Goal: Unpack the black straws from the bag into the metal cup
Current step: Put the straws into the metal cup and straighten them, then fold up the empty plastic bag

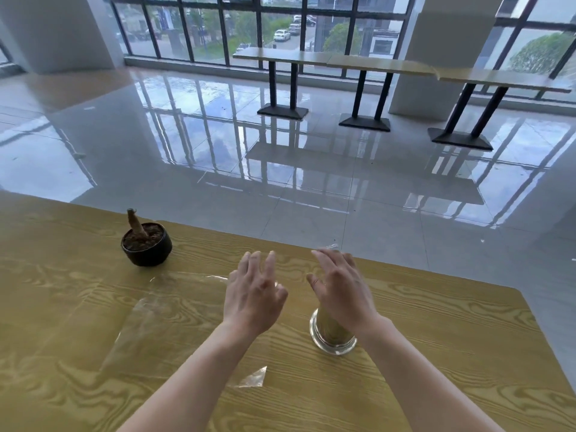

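Observation:
A shiny cup [332, 336] stands on the wooden table [436, 353], its surface mirroring the wood grain. My right hand [339, 291] hovers just above it with fingers straight and spread, hiding the cup's top. My left hand [252, 294] is raised beside it, a little to the left, fingers also straight and holding nothing. A clear plastic bag [162, 322] lies flat on the table to the left of my left forearm. No black straws show in this view; the cup's inside is hidden.
A small black pot [146, 244] with a brown stub of a plant sits at the back left of the table. The table's far edge runs just beyond my fingertips. Past it are a glossy tiled floor, long tables and windows.

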Demonstrator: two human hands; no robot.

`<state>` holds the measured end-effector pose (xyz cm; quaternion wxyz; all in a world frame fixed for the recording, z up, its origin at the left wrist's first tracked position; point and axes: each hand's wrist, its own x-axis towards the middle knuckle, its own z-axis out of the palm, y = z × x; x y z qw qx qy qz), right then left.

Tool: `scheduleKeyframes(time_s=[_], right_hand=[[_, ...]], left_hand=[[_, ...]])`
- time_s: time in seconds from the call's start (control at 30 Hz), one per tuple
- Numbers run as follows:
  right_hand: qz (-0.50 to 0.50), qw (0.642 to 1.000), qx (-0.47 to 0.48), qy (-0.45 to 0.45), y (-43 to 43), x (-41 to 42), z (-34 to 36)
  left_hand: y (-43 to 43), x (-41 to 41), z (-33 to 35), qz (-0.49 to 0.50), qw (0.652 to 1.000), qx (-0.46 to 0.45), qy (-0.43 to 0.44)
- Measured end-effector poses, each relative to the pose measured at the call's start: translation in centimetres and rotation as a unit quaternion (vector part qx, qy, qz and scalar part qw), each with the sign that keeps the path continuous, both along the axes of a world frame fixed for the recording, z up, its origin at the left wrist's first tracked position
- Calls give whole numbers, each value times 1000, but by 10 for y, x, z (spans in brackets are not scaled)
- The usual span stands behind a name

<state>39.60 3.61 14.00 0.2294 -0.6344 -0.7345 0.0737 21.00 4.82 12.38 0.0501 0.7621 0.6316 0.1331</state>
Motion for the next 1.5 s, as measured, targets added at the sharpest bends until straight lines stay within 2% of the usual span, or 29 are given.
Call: scheduleKeyframes(time_s=[0.17,0.33,0.47,0.57,0.77,0.93,1.1,1.33,1.43,1.5], right_hand=[[35,999,-21,18,6,-53,-5],[-24,981,-168,95,-2,-102,-46],[-101,949,-294,50,-18,-117,-93],[-154,932,-329,11,-27,-124,-115],[-228,894,-384,-38,-31,-144,-133],[-272,872,-405,29,-33,-154,-141],[-296,869,-387,85,-33,-159,-143],[-284,882,-346,144,-28,-160,-141],[-288,894,-300,166,-26,-157,-133],[-284,909,-262,154,-23,-156,-124]], left_hand=[[-5,-63,-2,50,999,-1,9],[-13,-146,-35,121,990,-72,-24],[-23,-220,-74,196,966,-168,-21],[-27,-257,-95,234,945,-228,-14],[-25,-298,-128,302,911,-280,-13],[-20,-304,-145,302,912,-279,-4],[-15,-307,-149,317,900,-289,-83],[-12,-310,-147,361,874,-279,-167],[-20,-306,-144,361,876,-272,-167],[-28,-299,-143,336,890,-276,-141]])
